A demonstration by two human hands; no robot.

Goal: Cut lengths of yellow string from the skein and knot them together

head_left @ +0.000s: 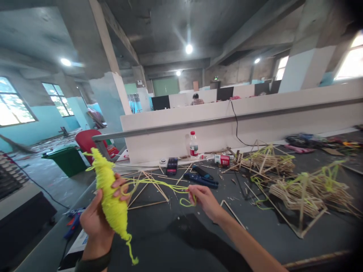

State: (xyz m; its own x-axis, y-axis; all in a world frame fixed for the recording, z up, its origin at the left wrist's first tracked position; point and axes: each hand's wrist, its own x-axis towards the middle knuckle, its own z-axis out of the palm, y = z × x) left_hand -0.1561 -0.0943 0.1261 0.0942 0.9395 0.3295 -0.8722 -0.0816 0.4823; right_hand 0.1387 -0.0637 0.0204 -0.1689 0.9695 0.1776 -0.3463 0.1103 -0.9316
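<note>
My left hand [98, 213] is wrapped round a bundle of bright yellow yarn [111, 192], held up over the table's left side. A loose tail of yarn dangles from the bundle's lower end. Several yellow strands [159, 183] run from it across to my right hand [202, 200], whose fingers pinch them together. A small loop of yarn hangs beside those fingers. Behind the strands, a frame of thin wooden sticks [147, 206] rests on the dark table [153, 241].
Wooden stick structures with yellow yarn [304, 192] stand at the right. A dark blue tool [201, 179] lies mid-table. Behind it are an upright bottle [193, 145], a lying bottle [222, 160] and a low white partition [170, 139]. A blue glue gun [74, 225] lies at the left edge.
</note>
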